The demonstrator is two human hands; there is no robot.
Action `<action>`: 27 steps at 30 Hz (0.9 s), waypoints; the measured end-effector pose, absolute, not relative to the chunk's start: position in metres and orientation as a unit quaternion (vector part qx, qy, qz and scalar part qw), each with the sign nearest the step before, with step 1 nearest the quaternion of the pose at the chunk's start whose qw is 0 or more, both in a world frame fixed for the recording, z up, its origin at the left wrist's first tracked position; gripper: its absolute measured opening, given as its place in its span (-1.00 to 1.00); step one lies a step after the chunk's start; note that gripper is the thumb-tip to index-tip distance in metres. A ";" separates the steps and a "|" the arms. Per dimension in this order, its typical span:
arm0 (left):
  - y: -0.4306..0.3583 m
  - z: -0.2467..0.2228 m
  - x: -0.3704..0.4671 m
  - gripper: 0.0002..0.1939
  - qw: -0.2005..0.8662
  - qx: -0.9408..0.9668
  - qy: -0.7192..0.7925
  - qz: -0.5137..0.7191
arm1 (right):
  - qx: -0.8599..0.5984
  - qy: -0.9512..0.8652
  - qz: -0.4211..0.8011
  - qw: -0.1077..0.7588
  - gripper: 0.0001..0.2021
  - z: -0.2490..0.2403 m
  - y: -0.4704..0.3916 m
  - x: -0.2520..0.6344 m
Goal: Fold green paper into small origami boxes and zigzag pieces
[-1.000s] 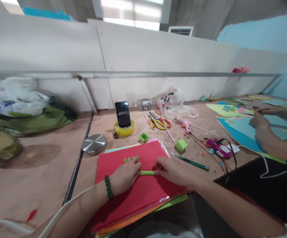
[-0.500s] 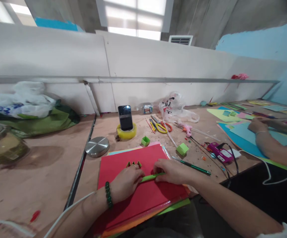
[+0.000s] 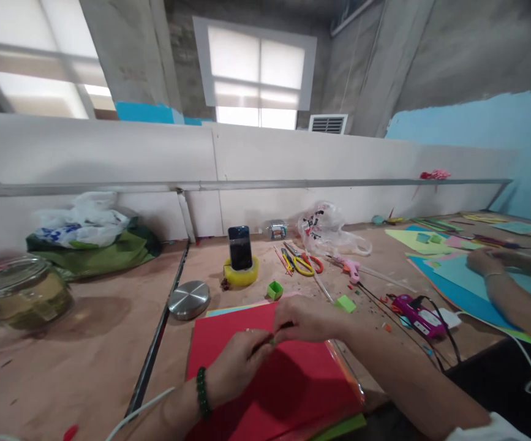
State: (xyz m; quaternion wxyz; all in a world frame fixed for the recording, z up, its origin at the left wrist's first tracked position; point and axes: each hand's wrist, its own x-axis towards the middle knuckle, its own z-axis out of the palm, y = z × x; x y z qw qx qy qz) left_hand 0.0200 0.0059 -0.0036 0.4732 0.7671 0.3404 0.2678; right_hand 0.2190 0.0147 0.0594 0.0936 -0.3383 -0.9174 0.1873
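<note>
My left hand (image 3: 240,362), with a dark green bead bracelet (image 3: 202,392) at the wrist, is closed in a pinch on a green paper strip (image 3: 272,341). From the other side, my right hand (image 3: 305,320) pinches the same strip, its fingertips almost touching those of the left. Only a sliver of the strip shows between the fingers. Both hands are over a stack of paper with a red sheet (image 3: 283,392) on top. Just beyond the stack stand a small open green paper box (image 3: 275,290) and, further right, a green paper cube (image 3: 345,304).
Left of the paper lies a round metal lid (image 3: 189,299). Behind it a phone (image 3: 240,247) leans in a yellow tape roll (image 3: 241,272). Scissors (image 3: 302,264), a pink glue gun (image 3: 351,269) and a purple power strip (image 3: 419,316) lie right. A co-worker's hand (image 3: 483,262) rests over blue paper.
My hands have come together and lifted slightly, covering most of the green strip. The zigzag paper piece and the pen are now out of sight. The camera view has tilted up.
</note>
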 end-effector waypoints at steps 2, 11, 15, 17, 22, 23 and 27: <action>0.007 -0.004 0.023 -0.54 0.547 0.717 0.348 0.257 | -0.338 -0.907 0.216 0.131 -0.83 0.056 0.020 0.212; 0.015 -0.014 0.028 -0.24 0.672 0.531 0.368 0.363 | -0.375 -0.615 0.539 0.437 -0.47 0.021 0.043 0.206; 0.012 -0.020 0.031 -0.35 0.664 0.547 0.358 0.362 | -0.394 -0.604 0.541 0.433 -0.56 0.004 0.038 0.197; 0.011 -0.019 0.031 -0.38 0.655 0.556 0.364 0.360 | -0.400 -0.589 0.535 0.454 -0.58 0.001 0.040 0.196; 0.007 -0.013 0.029 -0.36 0.685 0.550 0.360 0.315 | -0.403 -0.573 0.546 0.460 -0.60 0.001 0.040 0.197; 0.006 -0.012 0.029 -0.37 0.687 0.550 0.357 0.315 | -0.399 -0.578 0.555 0.446 -0.61 0.001 0.038 0.196; 0.006 -0.010 0.028 -0.40 0.680 0.558 0.354 0.318 | -0.389 -0.612 0.562 0.397 -0.59 0.002 0.030 0.192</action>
